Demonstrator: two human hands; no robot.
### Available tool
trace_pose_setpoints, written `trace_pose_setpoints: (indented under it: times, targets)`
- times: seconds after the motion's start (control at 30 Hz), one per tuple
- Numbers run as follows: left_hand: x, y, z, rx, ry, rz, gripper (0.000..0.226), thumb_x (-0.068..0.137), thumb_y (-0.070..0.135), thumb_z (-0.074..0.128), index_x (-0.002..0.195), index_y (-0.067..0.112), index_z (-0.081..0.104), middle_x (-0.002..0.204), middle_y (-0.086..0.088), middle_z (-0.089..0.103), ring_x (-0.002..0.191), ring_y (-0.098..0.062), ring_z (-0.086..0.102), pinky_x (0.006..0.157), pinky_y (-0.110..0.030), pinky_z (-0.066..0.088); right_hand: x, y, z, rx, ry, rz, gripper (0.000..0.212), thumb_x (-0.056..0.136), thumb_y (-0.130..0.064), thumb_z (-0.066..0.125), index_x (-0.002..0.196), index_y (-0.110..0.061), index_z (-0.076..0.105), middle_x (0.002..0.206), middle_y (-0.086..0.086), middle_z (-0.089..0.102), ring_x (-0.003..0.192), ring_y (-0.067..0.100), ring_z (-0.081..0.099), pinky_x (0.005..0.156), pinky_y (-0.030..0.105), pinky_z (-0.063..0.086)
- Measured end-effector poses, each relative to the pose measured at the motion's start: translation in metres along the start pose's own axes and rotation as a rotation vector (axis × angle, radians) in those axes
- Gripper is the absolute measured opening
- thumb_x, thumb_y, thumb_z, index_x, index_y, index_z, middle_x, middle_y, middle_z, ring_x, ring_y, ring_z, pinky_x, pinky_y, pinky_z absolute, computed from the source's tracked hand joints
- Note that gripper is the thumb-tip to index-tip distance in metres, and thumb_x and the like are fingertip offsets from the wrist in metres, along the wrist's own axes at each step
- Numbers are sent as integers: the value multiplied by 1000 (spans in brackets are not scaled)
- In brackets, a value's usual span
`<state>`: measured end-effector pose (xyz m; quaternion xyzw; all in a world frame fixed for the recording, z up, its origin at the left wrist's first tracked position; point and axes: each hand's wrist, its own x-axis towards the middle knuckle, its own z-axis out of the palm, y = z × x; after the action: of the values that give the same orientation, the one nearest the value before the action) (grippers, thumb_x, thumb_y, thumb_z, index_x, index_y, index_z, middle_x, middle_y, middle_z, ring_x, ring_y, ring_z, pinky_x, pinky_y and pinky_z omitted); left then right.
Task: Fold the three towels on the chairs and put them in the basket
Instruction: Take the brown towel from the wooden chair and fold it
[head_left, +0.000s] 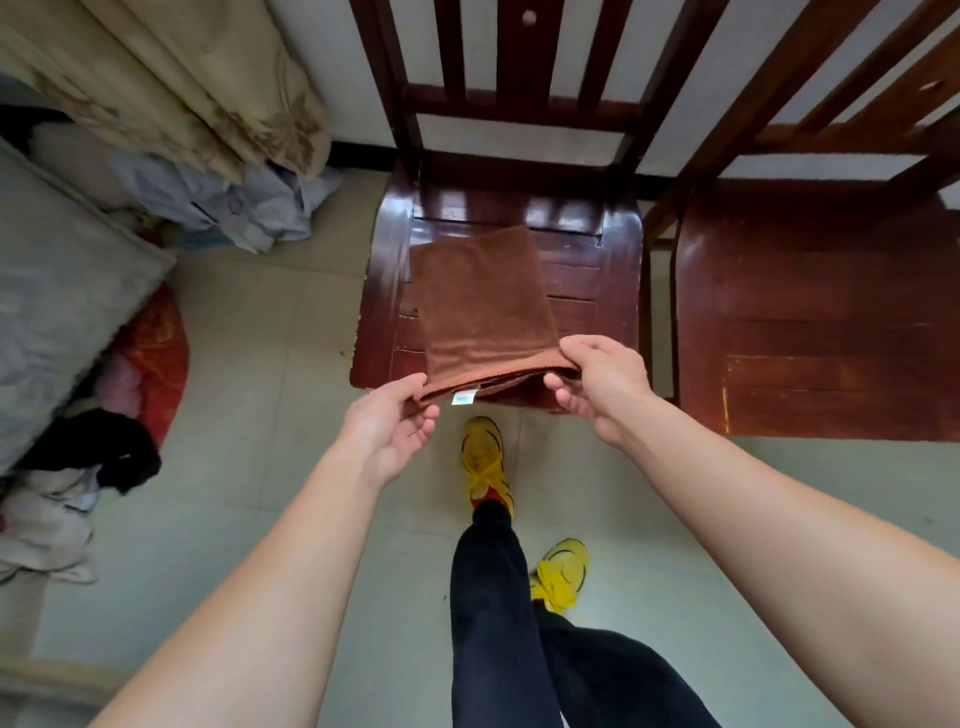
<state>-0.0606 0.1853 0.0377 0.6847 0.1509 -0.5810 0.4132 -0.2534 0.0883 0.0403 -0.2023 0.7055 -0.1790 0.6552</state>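
A brown towel (483, 301), folded into a long narrow strip, lies on the seat of the middle wooden chair (387, 270). Its near end hangs just past the seat's front edge, with a small white label showing. My left hand (392, 423) pinches the near left corner of the towel. My right hand (597, 382) pinches the near right corner, thumb on top. Both corners are lifted slightly off the seat. No basket is in view.
A second wooden chair (815, 312) stands to the right with a bare seat. Curtains (171, 88), a bed edge (57, 306) and piled clothes (93, 467) crowd the left. My feet in yellow shoes (485, 462) stand on the tiled floor before the chair.
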Motion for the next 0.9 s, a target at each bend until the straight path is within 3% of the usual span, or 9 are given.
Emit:
trace_pose_setpoints:
  times: [0.17,0.3,0.43,0.53,0.6,0.67,0.73,0.83,0.9]
  targets:
    - [33,63,28,-203,-44,-81,21,95,8,47,77,3,54,57,-8,59,52,-15,61,51,-22,50,39,-49,24,246,-172,177,20,101,-26,47,93,-13,60,96,13,72,76,24,73,56,26,53]
    - [69,103,48,-338,-46,-142,20,96,11,44,87,-4,52,85,-17,59,79,-26,61,70,-32,51,76,-79,46,328,-222,226,21,103,-26,41,98,-9,51,111,21,65,87,28,68,75,34,53]
    - [106,130,63,-327,-36,-188,24,96,15,44,91,-7,52,95,-19,57,87,-28,61,85,-34,50,112,-100,70,322,-213,270,29,101,-30,44,118,-7,43,121,24,60,98,32,66,76,36,55]
    - [124,142,68,-316,-54,-177,30,95,21,50,110,-4,47,109,-22,55,107,-33,59,94,-39,49,130,-107,83,288,-141,249,45,100,-31,49,135,-6,39,124,24,60,106,32,65,75,36,56]
    - [128,144,72,-180,38,-51,24,94,22,53,112,9,47,105,-18,57,102,-29,60,89,-37,52,131,-111,88,200,14,115,35,99,-27,51,130,-10,48,122,20,63,99,27,68,71,32,57]
    - [129,145,82,17,181,172,6,93,15,51,96,14,57,88,-8,60,78,-18,61,69,-27,53,131,-111,97,81,179,-76,13,98,-20,50,107,-16,59,106,12,70,87,20,70,67,28,55]
    - [129,138,89,219,214,344,22,91,4,47,79,15,61,73,-4,61,60,-12,57,53,-20,47,126,-103,110,4,130,-95,18,99,-15,45,95,-17,62,91,7,71,77,17,70,62,25,53]
    - [135,124,93,531,56,300,27,88,0,44,81,14,67,72,-5,66,60,-11,59,52,-18,44,130,-91,118,-110,-66,91,22,100,-15,43,107,-13,63,94,5,72,79,15,71,72,30,55]
    - [142,125,91,602,16,214,25,86,0,48,99,14,65,79,-4,66,65,-10,58,54,-19,44,143,-94,110,9,-32,134,23,100,-17,42,114,-12,60,96,3,72,82,14,71,76,32,55]
